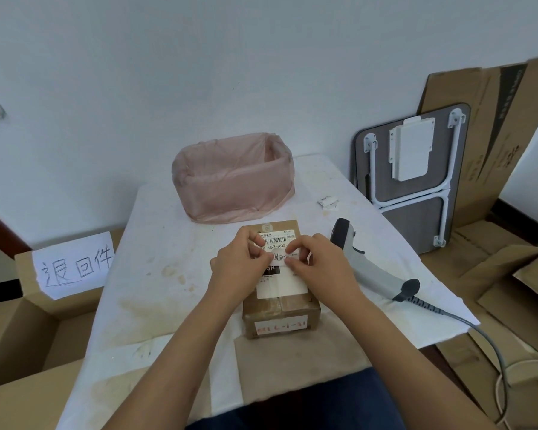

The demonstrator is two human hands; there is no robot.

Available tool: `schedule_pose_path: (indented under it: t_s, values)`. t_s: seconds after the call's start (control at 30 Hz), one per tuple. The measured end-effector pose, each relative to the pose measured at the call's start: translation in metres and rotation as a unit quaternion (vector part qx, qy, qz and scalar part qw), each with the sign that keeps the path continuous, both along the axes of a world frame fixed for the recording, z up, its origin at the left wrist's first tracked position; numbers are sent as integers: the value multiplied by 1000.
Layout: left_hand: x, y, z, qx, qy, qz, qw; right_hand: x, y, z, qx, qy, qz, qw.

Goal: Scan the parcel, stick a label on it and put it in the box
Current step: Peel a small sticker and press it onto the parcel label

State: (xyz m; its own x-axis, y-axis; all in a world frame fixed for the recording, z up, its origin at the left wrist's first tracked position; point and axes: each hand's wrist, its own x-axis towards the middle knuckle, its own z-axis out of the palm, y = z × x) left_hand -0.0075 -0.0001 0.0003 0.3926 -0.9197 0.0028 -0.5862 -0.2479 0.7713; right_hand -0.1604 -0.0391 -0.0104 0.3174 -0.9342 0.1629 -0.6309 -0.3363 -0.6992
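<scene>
Both hands' fingers (263,257) pinch a small label (279,256), its writing seemingly half-covered, over the parcel (280,308).

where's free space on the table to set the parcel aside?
Bare cloth left of the parcel, out to the table edge. A small patch between bin and scanner, by paper scraps. Crowded: centre, under both hands.
</scene>
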Motion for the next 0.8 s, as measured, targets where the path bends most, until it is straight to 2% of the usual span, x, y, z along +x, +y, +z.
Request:
schedule_pose_path:
  t_s: [0.27, 0.8]
  values:
    - [-3, 0, 1, -2, -9, -3, 1000, -4, -2, 2, 48, -21, 7, 999]
    - [1, 7, -15, -61, -41, -19, 997, 9, -10, 17, 55, 131, 59, 988]
